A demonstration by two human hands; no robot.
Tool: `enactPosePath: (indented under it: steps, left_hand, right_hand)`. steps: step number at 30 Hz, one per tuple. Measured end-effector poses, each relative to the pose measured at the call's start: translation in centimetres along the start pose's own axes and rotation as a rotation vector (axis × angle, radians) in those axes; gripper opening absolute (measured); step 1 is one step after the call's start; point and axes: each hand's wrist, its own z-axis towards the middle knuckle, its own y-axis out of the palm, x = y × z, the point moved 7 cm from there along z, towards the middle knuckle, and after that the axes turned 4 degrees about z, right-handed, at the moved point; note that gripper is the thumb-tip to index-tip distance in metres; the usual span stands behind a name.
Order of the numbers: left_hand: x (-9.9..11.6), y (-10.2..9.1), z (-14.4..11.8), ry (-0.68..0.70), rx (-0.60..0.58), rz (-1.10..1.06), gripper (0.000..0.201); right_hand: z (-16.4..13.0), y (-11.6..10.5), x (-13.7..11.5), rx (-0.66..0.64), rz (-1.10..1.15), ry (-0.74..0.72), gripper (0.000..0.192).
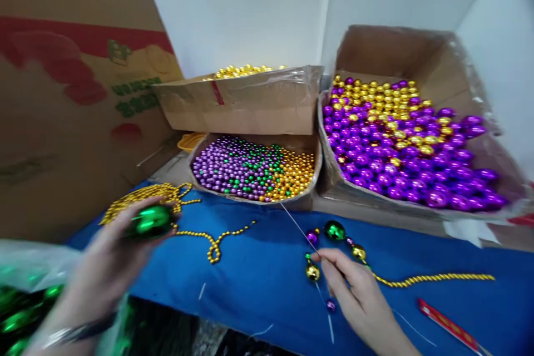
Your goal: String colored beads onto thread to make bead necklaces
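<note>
Gripping a large green ball (pixel 151 221) in the left hand (pixel 117 247), above the worktop (pixel 258 267), in front and to the left of the small-bead box (pixel 307 198), with the fingers wrapped closed around it. Wearing a dark band (pixel 83 331) on the left wrist.

Pinching a needle-like rod (pixel 298 226) in the right hand (pixel 359 289), in front and to the right of the small-bead box — with the thumb and forefinger closed on it — and pointing it at that box's front rim; cannot tell whether touching.

Seeing about the right hand, right-front of the small-bead box, a gold ball (pixel 312 272), a purple ball (pixel 331 305) below it, then a second purple ball (pixel 312 237), a smaller green ball (pixel 335 230) and a second gold ball (pixel 358 252), curving toward a gold bead strand (pixel 434 278). Noting a red-handled tool (pixel 448 325) farther to the right front.

Finding a looped gold strand (pixel 214 250) in front of the small-bead box, and a heap of gold strings (pixel 146 196) to its left, partly behind the left hand.

Looking into purple, green and gold beads (pixel 250 169) inside the small-bead box; facing a larger box (pixel 392 50) of purple and gold balls to its right, a carton (pixel 250 108) of gold beads behind it, and a tall carton (pixel 75 139) to its left.
</note>
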Motion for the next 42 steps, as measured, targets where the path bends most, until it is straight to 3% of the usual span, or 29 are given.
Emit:
enactPosePath:
  steps: [2,4,7,10,23,28,30,34,38,42]
  left_hand:
    - [-3.0,4.3,0.4,-0.185,-0.308,-0.171,0.032]
    - [-5.6,7.8,0.1,-0.289,-0.466,-0.292,0.032]
    - [-8.5,11.4,-1.1,-0.372,-0.557,-0.372,0.028]
    - [-9.9,13.3,-2.0,-0.378,-0.59,-0.375,0.026]
    - [-9.7,15.1,-2.4,-0.14,-0.582,-0.118,0.041]
    - [-9.0,14.4,-2.4,0.116,-0.492,0.065,0.054]
    - [-9.2,14.6,-3.1,0.172,-0.518,0.138,0.056]
    - [-10.7,15.4,-4.9,0.06,-0.649,0.096,0.049]
    - [-11.7,15.7,-5.7,-0.138,-0.686,-0.092,0.031]
    - [-11.3,15.8,-5.7,-0.16,-0.728,-0.102,0.041]
  right_hand:
    - [-0.7,0.6,-0.2,0.014,-0.079,-0.084,0.018]
    - [-1.3,0.9,-0.3,0.025,-0.131,-0.149,0.018]
    - [-2.2,1.0,-0.2,0.052,-0.189,-0.201,0.019]
    - [-2.9,0.9,-0.1,0.067,-0.223,-0.206,0.02]
    - [-3.4,0.4,-0.5,0.142,-0.367,-0.262,0.02]
    - [-3.7,0.8,-0.8,0.188,-0.5,-0.284,0.022]
    - [-3.5,1.3,-0.6,0.2,-0.51,-0.267,0.023]
    - [-3.0,2.1,0.5,0.188,-0.484,-0.188,0.024]
    - [-3.3,2.1,1.4,0.188,-0.471,-0.185,0.024]
    - [-3.8,1.6,1.8,0.202,-0.465,-0.211,0.022]
